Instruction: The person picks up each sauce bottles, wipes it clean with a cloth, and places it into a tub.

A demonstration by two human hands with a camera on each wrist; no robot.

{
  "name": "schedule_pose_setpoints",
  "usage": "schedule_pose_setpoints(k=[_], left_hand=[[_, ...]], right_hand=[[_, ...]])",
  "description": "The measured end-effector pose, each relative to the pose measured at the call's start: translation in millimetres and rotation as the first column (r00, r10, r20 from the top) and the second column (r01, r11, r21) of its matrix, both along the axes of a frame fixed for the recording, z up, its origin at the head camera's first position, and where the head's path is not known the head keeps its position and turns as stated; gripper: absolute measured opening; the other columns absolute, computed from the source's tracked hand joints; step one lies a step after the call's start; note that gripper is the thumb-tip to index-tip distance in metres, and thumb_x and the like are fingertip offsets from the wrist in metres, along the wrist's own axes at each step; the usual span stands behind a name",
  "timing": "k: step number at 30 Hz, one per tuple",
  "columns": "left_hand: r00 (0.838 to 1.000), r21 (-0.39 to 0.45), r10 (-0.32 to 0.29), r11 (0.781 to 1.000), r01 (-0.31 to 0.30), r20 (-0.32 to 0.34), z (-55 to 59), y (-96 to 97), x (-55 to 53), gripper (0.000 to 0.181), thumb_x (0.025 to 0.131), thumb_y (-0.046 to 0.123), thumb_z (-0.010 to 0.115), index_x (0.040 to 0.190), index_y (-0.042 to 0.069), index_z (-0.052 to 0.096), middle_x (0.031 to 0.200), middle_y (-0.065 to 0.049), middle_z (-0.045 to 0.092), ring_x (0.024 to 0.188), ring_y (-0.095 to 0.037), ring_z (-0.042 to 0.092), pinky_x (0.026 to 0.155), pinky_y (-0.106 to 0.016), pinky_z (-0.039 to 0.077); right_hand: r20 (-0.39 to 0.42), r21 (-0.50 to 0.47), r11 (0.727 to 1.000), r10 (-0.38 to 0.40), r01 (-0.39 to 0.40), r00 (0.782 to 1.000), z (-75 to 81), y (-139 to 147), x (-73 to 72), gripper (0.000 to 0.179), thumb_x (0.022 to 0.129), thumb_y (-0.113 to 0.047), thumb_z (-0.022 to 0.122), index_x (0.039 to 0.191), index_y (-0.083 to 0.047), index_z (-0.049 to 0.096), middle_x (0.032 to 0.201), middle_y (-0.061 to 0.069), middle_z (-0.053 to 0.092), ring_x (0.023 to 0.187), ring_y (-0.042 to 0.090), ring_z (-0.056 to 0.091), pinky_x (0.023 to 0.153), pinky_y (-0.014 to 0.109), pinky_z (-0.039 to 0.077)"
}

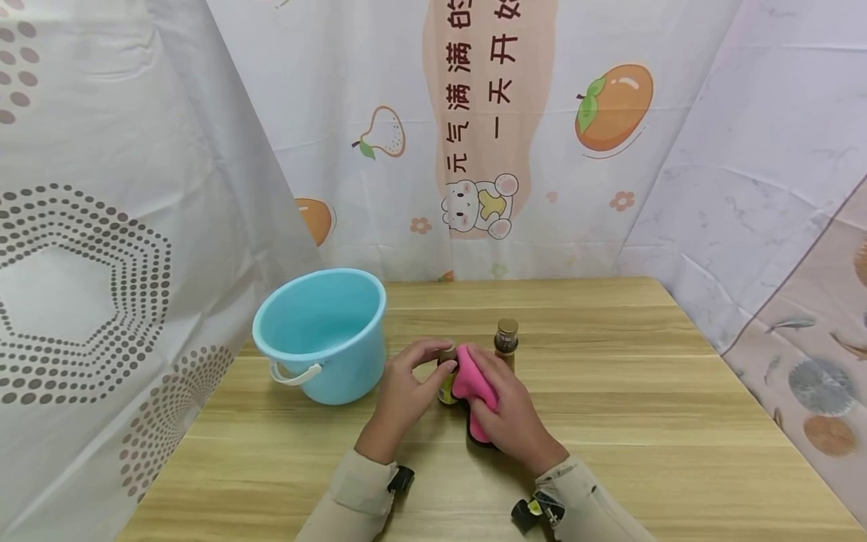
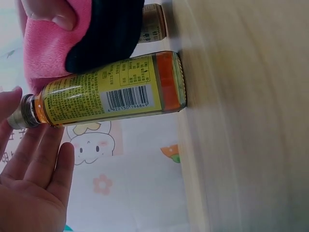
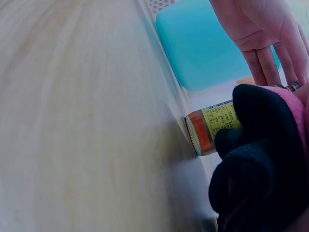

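A glass bottle [image 2: 128, 96] with a yellow label and orange contents stands upright on the table. My left hand [image 1: 404, 384] pinches its cap [image 2: 19, 116] between thumb and forefinger, the other fingers extended beside the neck. In my right hand [image 1: 512, 418] is a bunched cloth [image 1: 476, 382], pink on one side and black on the other. The cloth lies against the bottle's side and hides part of it in the right wrist view. Just behind the right hand stands a second bottle [image 1: 506, 340] with a gold-coloured cap, its lower part hidden.
A light blue bucket [image 1: 342, 376] with a white handle [image 1: 296, 375] stands at the left of the wooden table [image 1: 643, 421]. Printed curtains [image 1: 379, 68] hang behind and at both sides of the table.
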State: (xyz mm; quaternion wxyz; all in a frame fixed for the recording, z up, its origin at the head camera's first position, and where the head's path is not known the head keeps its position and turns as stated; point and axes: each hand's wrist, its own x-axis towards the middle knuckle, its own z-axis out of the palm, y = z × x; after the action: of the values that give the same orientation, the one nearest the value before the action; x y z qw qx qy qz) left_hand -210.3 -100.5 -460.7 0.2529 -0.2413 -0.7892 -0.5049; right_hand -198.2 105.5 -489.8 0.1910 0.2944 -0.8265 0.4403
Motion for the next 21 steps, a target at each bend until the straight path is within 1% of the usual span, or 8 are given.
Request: schedule_pose_setpoints(k=[3, 5, 11, 14, 17, 21], left_hand=[[1.000, 0.009, 0.001, 1.000, -0.002, 0.006, -0.6, 0.2, -0.8, 0.027, 0.094, 0.023, 0.079, 0.121, 0.023, 0.074, 0.121, 0.008, 0.074, 0.108, -0.014, 0.074, 0.096, -0.034, 0.060], [1.000, 0.012, 0.000, 1.000, 0.000, 0.004, -0.9, 0.3, -1.1, 0.027, 0.094, 0.023, 0.079, 0.121, 0.023, 0.074, 0.120, 0.008, 0.074, 0.108, -0.014, 0.074, 0.096, -0.035, 0.060], [1.000, -0.003, -0.002, 1.000, 0.002, -0.010, -1.5, -0.4, -1.5, 0.026, 0.095, 0.020, 0.077, 0.121, 0.021, 0.074, 0.120, 0.006, 0.075, 0.108, -0.015, 0.074, 0.095, -0.036, 0.060], [1.000, -0.028, 0.010, 1.000, -0.011, -0.023, -1.2, -0.9, -1.2, 0.025, 0.096, 0.019, 0.076, 0.122, 0.021, 0.074, 0.121, 0.005, 0.075, 0.109, -0.015, 0.074, 0.096, -0.036, 0.060], [0.999, -0.052, 0.031, 0.998, -0.033, -0.030, -0.3, -1.1, -0.6, 0.025, 0.097, 0.019, 0.075, 0.122, 0.021, 0.074, 0.121, 0.006, 0.075, 0.112, -0.015, 0.072, 0.097, -0.038, 0.059], [0.998, -0.072, 0.059, 0.996, -0.060, -0.013, 1.0, -0.9, 0.2, 0.024, 0.097, 0.022, 0.075, 0.121, 0.024, 0.074, 0.120, 0.011, 0.075, 0.111, -0.012, 0.070, 0.094, -0.043, 0.059]], right_hand=[[0.014, 0.012, 1.000, 0.001, -0.001, 1.000, 0.5, -0.7, 0.9, 0.078, 0.087, 0.000, 0.070, 0.158, -0.018, 0.044, 0.155, 0.003, 0.051, 0.138, 0.023, 0.053, 0.107, 0.051, 0.051], [0.027, 0.013, 1.000, 0.005, -0.005, 1.000, 0.1, -0.9, 1.1, 0.078, 0.087, 0.001, 0.070, 0.158, -0.018, 0.045, 0.154, 0.003, 0.051, 0.136, 0.022, 0.054, 0.106, 0.051, 0.052], [0.085, 0.023, 1.000, 0.007, -0.009, 0.996, -2.8, -0.6, 1.0, 0.080, 0.087, 0.002, 0.071, 0.159, -0.021, 0.043, 0.155, -0.001, 0.049, 0.129, 0.016, 0.057, 0.101, 0.046, 0.054], [0.104, 0.031, 0.999, 0.002, -0.005, 0.995, -3.5, 0.1, 0.8, 0.081, 0.087, 0.002, 0.070, 0.159, -0.022, 0.043, 0.155, -0.002, 0.049, 0.125, 0.015, 0.057, 0.100, 0.045, 0.054], [0.117, 0.042, 0.999, 0.000, -0.005, 0.993, -3.3, 0.5, 0.5, 0.080, 0.086, 0.001, 0.071, 0.159, -0.022, 0.043, 0.154, -0.001, 0.051, 0.124, 0.016, 0.058, 0.099, 0.045, 0.055], [0.150, 0.063, 0.998, -0.006, -0.004, 0.989, -3.4, 1.0, 0.6, 0.080, 0.087, 0.000, 0.071, 0.158, -0.021, 0.044, 0.151, 0.001, 0.053, 0.123, 0.017, 0.059, 0.100, 0.045, 0.055]])
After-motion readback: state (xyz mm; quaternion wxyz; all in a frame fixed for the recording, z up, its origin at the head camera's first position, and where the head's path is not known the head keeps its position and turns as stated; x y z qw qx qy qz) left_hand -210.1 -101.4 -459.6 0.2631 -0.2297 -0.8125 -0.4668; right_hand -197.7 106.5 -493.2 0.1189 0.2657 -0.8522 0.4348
